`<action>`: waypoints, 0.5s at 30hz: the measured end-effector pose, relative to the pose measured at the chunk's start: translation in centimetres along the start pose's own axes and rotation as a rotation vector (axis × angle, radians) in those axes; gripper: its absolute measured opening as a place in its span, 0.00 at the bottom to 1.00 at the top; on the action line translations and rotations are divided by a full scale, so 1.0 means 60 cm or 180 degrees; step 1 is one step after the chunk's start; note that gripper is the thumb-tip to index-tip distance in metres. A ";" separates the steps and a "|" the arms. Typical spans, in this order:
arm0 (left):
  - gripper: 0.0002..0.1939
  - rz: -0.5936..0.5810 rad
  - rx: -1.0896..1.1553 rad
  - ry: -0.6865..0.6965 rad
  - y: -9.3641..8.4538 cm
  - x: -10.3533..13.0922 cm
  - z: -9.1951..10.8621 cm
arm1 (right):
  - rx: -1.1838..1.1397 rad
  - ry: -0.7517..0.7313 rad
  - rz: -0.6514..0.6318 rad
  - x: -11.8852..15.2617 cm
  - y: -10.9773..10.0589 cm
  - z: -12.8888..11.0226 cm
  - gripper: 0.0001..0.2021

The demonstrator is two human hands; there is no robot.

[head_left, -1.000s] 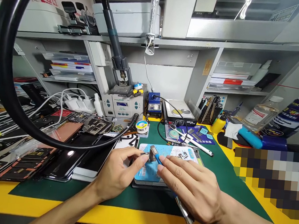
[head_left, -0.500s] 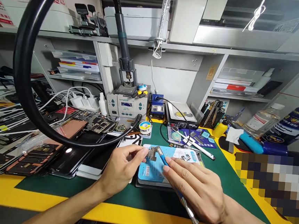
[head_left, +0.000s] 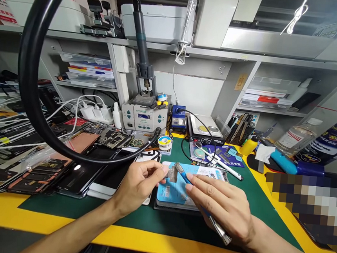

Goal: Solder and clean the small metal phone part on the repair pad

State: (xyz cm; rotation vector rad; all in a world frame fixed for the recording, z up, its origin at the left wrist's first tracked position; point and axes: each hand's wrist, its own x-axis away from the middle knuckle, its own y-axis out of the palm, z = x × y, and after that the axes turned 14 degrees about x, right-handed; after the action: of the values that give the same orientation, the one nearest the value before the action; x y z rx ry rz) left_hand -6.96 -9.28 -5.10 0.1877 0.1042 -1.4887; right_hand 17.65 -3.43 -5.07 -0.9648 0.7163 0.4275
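Observation:
Between the thumb and fingertips of my left hand (head_left: 141, 185) is a small thin metal plate (head_left: 172, 174), held over a light-blue printed package (head_left: 165, 191). My right hand (head_left: 223, 210) grips a slim blue-handled brush (head_left: 185, 178) with metal at both ends. The brush's upper end lies at the plate's top right edge; whether it touches is too small to tell. Its other end, with bristles, sticks out below my right palm. The package rests on a dark flat case on the green mat (head_left: 177, 225).
Disassembled phones and screens (head_left: 81, 174) crowd the left side. A thick black hose (head_left: 28, 71) loops in front of the rework station (head_left: 145, 116). Behind the package lie a white pen-like tool (head_left: 226, 167) and solder spool (head_left: 164, 142). A bottle (head_left: 297, 136) and spray can (head_left: 328, 142) stand right.
The brush's upper end has shifted slightly up and left along the plate. The plate looks lighter, at a slightly different tilt. The whole view has shifted a little.

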 end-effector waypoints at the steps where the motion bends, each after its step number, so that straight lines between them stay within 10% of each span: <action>1: 0.20 -0.0026 0.0053 -0.0031 0.000 0.000 0.000 | -0.0001 -0.0041 0.0009 0.000 -0.001 -0.001 0.15; 15: 0.20 0.0308 0.0242 -0.0111 -0.007 -0.008 -0.010 | 0.0140 -0.0204 0.0087 0.004 -0.004 -0.012 0.14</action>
State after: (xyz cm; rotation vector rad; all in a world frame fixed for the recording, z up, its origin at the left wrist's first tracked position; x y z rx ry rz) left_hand -7.38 -8.72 -5.65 0.2251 0.0103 -1.3998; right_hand 17.72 -4.15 -5.40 -0.8971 0.6790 0.4627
